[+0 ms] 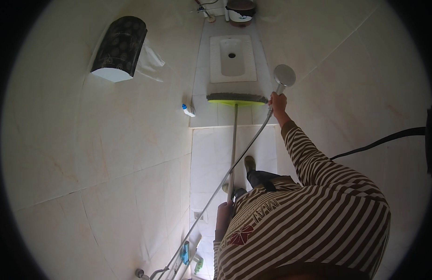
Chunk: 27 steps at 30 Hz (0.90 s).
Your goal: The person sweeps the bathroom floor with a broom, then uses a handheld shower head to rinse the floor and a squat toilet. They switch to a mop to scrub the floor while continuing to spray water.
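My right hand (279,104) grips the handle of a shower head (285,75), whose round face points up toward the camera. From it a metal shower hose (211,196) runs down and left across the view. At my waist, my left hand (224,214) is closed around the metal pole (234,147) of a floor broom. The broom's lime-green head with grey bristles (237,98) rests across the raised tiled floor, just in front of a white squat toilet (232,58). The hose passes over the pole.
A white bottle with a blue cap (189,110) stands by the left wall. A dark paper dispenser (121,47) hangs there with paper showing. A bin (240,13) is behind the toilet. A step edge (233,126) crosses the floor; a drain (198,215) and bottles (185,252) lie lower left.
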Available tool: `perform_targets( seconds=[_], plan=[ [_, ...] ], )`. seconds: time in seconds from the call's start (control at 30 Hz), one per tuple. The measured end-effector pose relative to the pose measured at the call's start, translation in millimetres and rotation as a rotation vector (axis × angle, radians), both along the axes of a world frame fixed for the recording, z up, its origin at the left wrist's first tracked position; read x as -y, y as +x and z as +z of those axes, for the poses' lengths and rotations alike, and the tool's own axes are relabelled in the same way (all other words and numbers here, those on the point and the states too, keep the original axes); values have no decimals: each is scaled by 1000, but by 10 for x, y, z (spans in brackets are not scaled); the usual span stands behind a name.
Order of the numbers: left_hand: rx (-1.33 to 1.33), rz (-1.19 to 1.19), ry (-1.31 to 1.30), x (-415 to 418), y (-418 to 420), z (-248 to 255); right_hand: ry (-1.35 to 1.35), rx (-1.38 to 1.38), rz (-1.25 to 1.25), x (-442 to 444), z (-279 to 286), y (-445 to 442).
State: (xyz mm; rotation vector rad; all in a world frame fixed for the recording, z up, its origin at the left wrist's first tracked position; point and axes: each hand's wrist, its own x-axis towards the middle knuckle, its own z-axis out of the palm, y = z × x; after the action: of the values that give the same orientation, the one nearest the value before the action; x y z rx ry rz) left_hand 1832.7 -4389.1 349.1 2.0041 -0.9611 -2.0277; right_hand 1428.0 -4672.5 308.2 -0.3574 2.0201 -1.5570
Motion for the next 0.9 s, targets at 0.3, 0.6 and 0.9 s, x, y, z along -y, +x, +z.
perform_targets(
  seconds=[0.3, 0.6, 0.9],
  plan=[
    [24, -14, -50, 21, -53, -39, 3, -32, -41, 39, -175, -137],
    [60, -54, -90, -5, -94, -35, 23, -12, -11, 25, -97, -104],
    [49, 2, -45, -51, -146, -35, -108, 145, 114, 90, 23, 73]
  ],
)
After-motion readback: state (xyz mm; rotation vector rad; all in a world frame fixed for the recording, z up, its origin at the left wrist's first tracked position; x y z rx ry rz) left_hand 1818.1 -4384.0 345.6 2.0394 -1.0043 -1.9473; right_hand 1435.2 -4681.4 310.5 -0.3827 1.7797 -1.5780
